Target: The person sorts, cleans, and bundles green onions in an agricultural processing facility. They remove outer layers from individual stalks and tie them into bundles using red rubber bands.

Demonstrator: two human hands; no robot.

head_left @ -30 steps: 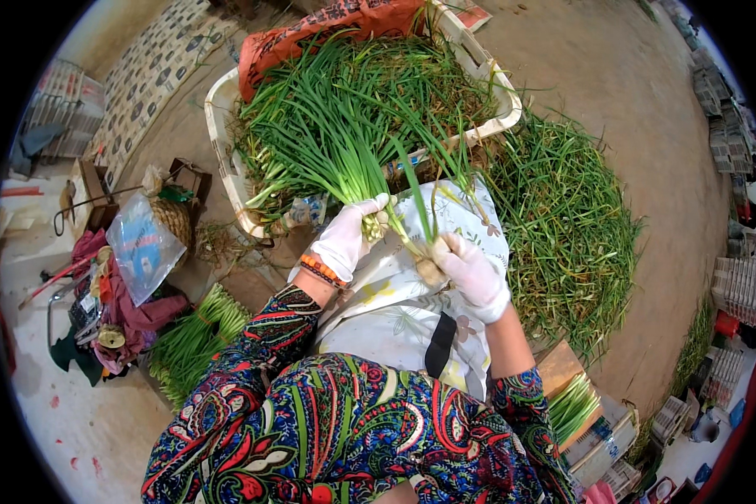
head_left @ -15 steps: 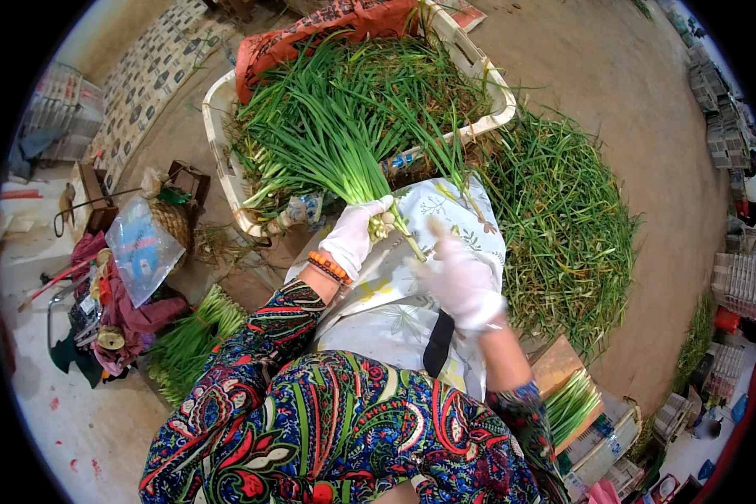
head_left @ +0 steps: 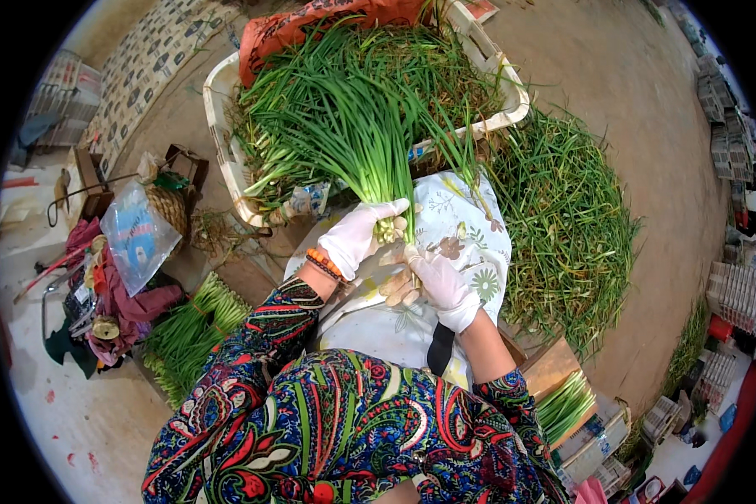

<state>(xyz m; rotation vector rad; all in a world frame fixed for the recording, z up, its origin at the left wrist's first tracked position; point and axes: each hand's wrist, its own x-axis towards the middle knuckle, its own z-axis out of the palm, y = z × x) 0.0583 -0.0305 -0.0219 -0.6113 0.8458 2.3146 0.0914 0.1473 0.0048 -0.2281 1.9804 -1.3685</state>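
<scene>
My left hand (head_left: 354,239), in a white glove, is closed round a bunch of green onions (head_left: 371,160). The pale root ends poke out by its thumb, and the long green leaves fan away over the crate. My right hand (head_left: 447,290), gloved too, pinches the lower end of a green onion stalk (head_left: 409,233) just right of the bunch. Both hands are above the white patterned apron (head_left: 470,227) on my lap. A small pale scrap (head_left: 461,229) lies on the apron.
Ahead stands a white plastic crate (head_left: 517,109) heaped with green onions, an orange sack (head_left: 311,25) over its far edge. Trimmed greens (head_left: 563,227) lie piled on the floor at right. Bundled green onions (head_left: 197,328) sit at left, more (head_left: 565,403) at lower right.
My right hand, blurred before, has moved left toward the bunch and now pinches a stalk's end. The stalk that slanted out right of the bunch now stands nearly in line with it.
</scene>
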